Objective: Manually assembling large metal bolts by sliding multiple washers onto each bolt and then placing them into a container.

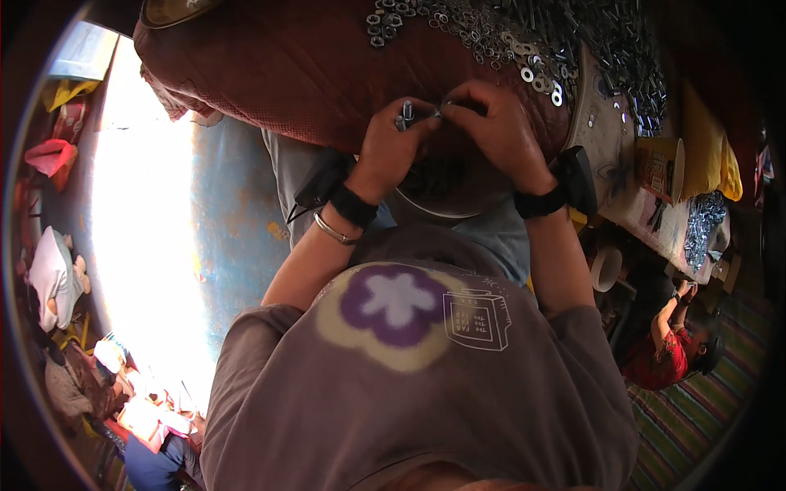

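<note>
My left hand [390, 146] is closed, with a short shiny metal bolt [406, 112] standing up out of its curled fingers. My right hand [498, 131] pinches at the tips, meeting the left fingertips over the near edge of the dark red cloth [270, 74]. A tiny metal bit shows where the fingertips meet, too small to name. Beyond the hands on the cloth lie loose hex nuts [378, 24], and flat washers [528, 74] are spread nearer the right hand. A heap of metal bolts [630, 69] lies at the far right.
Below my hands, a round container [471, 214] with dark contents sits at my lap. To the right are a paper tub [660, 168], a yellow bag [704, 139] and another metal heap [704, 225]. A person in red [667, 356] works at lower right; others sit at lower left.
</note>
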The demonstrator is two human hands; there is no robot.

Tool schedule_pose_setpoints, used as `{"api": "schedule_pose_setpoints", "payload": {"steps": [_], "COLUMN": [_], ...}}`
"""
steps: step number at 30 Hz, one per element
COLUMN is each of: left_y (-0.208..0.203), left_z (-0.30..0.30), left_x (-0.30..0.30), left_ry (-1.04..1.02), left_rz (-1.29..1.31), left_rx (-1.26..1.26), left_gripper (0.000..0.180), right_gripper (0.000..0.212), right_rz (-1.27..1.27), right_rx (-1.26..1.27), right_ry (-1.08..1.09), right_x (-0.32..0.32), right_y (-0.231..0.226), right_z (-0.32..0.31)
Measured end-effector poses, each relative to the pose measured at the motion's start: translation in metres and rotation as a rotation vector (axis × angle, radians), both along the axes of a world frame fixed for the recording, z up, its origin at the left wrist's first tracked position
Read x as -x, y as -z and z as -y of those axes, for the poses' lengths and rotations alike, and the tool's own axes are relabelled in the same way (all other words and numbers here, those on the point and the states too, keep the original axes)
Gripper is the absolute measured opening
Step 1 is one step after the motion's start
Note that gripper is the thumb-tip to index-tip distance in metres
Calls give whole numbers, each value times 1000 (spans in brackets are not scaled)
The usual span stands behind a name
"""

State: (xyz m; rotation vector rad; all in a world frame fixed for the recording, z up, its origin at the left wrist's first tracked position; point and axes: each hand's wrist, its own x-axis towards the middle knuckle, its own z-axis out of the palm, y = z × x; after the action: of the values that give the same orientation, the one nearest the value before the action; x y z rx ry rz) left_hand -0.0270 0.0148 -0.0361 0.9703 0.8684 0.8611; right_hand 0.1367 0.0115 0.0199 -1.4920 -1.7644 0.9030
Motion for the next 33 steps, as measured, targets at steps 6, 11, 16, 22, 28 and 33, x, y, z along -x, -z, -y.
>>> {"api": "schedule_pose_setpoints", "payload": {"steps": [6,11,16,22,28,33], "left_y": [1,6,4,10,10,14], "left_z": [-5,-12,-17,-21,-22,-23], "left_x": [8,13,20,20,22,24], "left_ry": [-85,-119,-118,-157,-98,-91], "left_rz": [56,114,85,155,100,27], "left_rx": [8,59,53,84,63,8], "left_gripper": [15,13,13,11,18,17], "right_gripper": [19,22,29,27,30,28], "right_rz": [39,166,492,575,513,592], "right_rx": [44,-234,-398,-411,-372,-337], "right_ry": [-5,134,167,208,154,15], "right_x": [10,14,27,38,25,13], "right_y": [-7,13,27,37,33,21], "right_z": [-21,-68,-103,-116,-109,-78]}}
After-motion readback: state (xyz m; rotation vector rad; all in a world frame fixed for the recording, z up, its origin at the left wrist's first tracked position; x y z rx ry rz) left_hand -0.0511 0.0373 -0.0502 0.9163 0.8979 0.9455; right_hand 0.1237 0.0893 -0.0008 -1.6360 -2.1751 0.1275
